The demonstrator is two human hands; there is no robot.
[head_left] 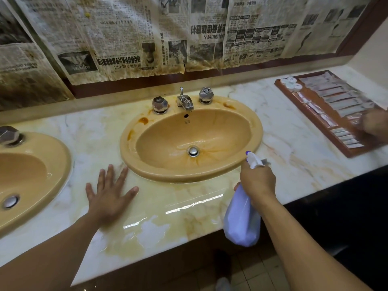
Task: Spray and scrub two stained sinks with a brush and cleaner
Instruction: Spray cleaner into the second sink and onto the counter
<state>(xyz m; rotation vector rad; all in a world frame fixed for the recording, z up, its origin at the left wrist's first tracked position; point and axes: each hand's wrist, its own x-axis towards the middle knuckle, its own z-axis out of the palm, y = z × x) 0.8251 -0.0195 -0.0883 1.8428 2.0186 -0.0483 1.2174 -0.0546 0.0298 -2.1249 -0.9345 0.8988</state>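
A tan oval sink [255, 131] sits in the middle of the marble counter, with rust-brown stains on its rim and streaks around the drain [193, 151]. A second tan sink [60, 156] shows partly at the left edge. My right hand [257, 181] grips the neck of a pale purple spray bottle [241, 221], its white nozzle at the near right rim of the middle sink and pointing toward the basin. My left hand [110, 192] lies flat with spread fingers on the counter between the two sinks. No brush is in view.
A chrome faucet [184, 100] and two faceted knobs stand behind the middle sink. At the far right a brown tray [344, 151] holds several sachets and small white caps; a blurred hand of another person [373, 127] hovers over it. Stained newspaper covers the wall.
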